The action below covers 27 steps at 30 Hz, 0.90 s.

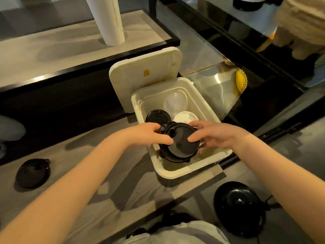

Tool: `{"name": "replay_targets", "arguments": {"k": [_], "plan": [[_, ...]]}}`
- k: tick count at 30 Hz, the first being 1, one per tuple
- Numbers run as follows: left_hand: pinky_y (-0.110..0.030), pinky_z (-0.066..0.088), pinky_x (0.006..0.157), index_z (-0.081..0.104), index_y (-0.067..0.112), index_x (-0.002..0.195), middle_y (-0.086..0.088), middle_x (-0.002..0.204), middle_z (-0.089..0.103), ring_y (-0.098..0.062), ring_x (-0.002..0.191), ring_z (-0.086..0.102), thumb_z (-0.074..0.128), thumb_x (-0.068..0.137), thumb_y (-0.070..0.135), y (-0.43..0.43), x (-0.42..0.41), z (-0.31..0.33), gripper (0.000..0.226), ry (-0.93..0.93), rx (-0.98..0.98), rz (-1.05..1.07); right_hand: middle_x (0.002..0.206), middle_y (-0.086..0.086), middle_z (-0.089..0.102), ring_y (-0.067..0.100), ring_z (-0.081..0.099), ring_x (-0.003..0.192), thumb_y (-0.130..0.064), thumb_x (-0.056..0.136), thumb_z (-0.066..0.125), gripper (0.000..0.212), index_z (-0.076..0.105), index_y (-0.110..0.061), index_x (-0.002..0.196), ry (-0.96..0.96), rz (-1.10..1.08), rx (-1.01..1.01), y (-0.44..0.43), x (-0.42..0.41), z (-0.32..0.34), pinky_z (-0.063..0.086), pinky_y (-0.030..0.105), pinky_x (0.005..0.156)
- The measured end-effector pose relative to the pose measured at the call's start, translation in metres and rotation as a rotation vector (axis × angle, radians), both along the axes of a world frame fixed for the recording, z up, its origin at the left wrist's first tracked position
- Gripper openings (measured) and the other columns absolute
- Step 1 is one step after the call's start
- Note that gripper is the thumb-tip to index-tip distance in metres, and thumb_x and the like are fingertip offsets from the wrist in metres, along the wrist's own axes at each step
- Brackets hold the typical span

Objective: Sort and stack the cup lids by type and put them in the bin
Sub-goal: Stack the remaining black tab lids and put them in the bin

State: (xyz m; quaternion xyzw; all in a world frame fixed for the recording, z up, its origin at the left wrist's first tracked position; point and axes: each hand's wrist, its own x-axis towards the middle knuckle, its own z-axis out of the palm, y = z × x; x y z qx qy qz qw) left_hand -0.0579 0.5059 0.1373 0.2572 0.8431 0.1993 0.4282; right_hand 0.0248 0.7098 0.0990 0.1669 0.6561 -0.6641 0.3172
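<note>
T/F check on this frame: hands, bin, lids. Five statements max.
1. Both hands, left hand and right hand, hold the black lid stack at the bin's near end. True.
2. The bin's cover is closed. False: it stands open behind the bin.
3. White lids lie in the bin. True.
4. No lids remain on the table. False: a flat black lid lies left, a domed black lid right.
</note>
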Motion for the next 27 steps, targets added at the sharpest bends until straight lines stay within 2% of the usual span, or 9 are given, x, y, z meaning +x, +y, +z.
{"name": "replay_targets", "arguments": {"k": [3,5,6,10,12,16,21,24,27], "plan": [[-0.033,0.043,0.101,0.045,0.017,0.131,0.002,0.126,0.052,-0.017,0.117,0.051,0.061,0.083,0.048,0.008,-0.003,-0.002,0.060,0.035,-0.137,-0.137,0.107,0.007,0.064,0.022,0.061,0.095,-0.015,0.061,0.071,0.059,0.052,-0.018,0.116,-0.047,0.027,0.053,-0.004,-0.002,-0.009,0.053,0.032,0.068],[-0.034,0.042,0.103,0.041,0.020,0.137,0.003,0.133,0.050,-0.017,0.120,0.050,0.063,0.081,0.051,0.010,-0.003,-0.005,0.068,0.086,-0.163,-0.202,0.102,0.006,0.064,0.019,0.061,0.087,-0.016,0.060,0.072,0.059,0.052,-0.017,0.116,-0.061,0.038,0.071,-0.009,-0.003,-0.013,0.050,0.026,0.056],[-0.036,0.041,0.105,0.038,0.022,0.139,0.004,0.135,0.048,-0.017,0.123,0.047,0.063,0.079,0.053,0.007,-0.003,-0.007,0.072,0.141,-0.149,-0.216,0.102,0.007,0.064,0.019,0.062,0.087,-0.016,0.061,0.073,0.057,0.054,-0.017,0.115,-0.060,0.038,0.072,-0.011,-0.004,-0.014,0.050,0.026,0.055],[-0.043,0.021,0.116,0.029,0.024,0.146,0.007,0.152,0.031,-0.013,0.143,0.019,0.050,0.065,0.078,-0.016,0.000,-0.021,0.099,0.536,0.038,-0.239,0.110,0.002,0.069,0.021,0.064,0.104,-0.015,0.065,0.079,0.052,0.058,-0.022,0.112,-0.041,0.044,0.157,-0.016,-0.004,-0.020,0.053,0.040,0.090],[-0.043,0.014,0.118,0.025,0.026,0.147,0.010,0.155,0.023,-0.008,0.145,0.008,0.036,0.058,0.083,-0.030,0.002,-0.035,0.107,0.581,0.135,-0.218,0.111,0.000,0.068,0.020,0.063,0.106,-0.014,0.069,0.079,0.052,0.057,-0.024,0.114,-0.054,0.033,0.209,-0.018,-0.003,-0.023,0.051,0.042,0.095],[-0.044,0.000,0.118,0.019,0.029,0.149,0.012,0.157,0.014,-0.006,0.145,-0.005,0.026,0.059,0.085,-0.042,0.005,-0.055,0.105,0.588,0.072,-0.284,0.111,-0.001,0.068,0.020,0.063,0.106,-0.013,0.068,0.079,0.055,0.058,-0.023,0.118,-0.081,0.046,0.209,-0.020,-0.006,-0.020,0.051,0.042,0.095],[-0.041,-0.003,0.117,0.031,0.027,0.145,0.009,0.154,0.026,-0.009,0.146,0.006,0.021,0.069,0.075,-0.039,0.004,-0.050,0.090,0.630,0.155,-0.295,0.115,0.000,0.069,0.021,0.064,0.108,-0.021,0.059,0.080,0.072,0.054,-0.025,0.126,-0.043,0.081,0.199,-0.022,-0.006,-0.023,0.048,0.046,0.098],[-0.040,0.010,0.117,0.045,0.024,0.138,0.008,0.148,0.039,-0.011,0.143,0.020,0.029,0.086,0.046,-0.015,-0.012,-0.038,0.059,0.597,0.245,-0.289,0.116,0.003,0.068,0.021,0.064,0.109,-0.007,0.072,0.076,0.062,0.053,-0.024,0.128,-0.022,0.054,0.152,-0.021,-0.004,-0.023,0.049,0.042,0.098],[-0.042,0.021,0.115,0.048,0.022,0.137,0.007,0.151,0.036,-0.015,0.145,0.017,0.040,0.093,0.015,0.026,-0.032,-0.035,0.045,0.518,0.177,-0.490,0.117,0.001,0.067,0.017,0.063,0.109,-0.001,0.078,0.070,0.062,0.050,-0.022,0.132,-0.016,0.051,0.134,-0.020,-0.001,-0.022,0.050,0.034,0.096]]}}
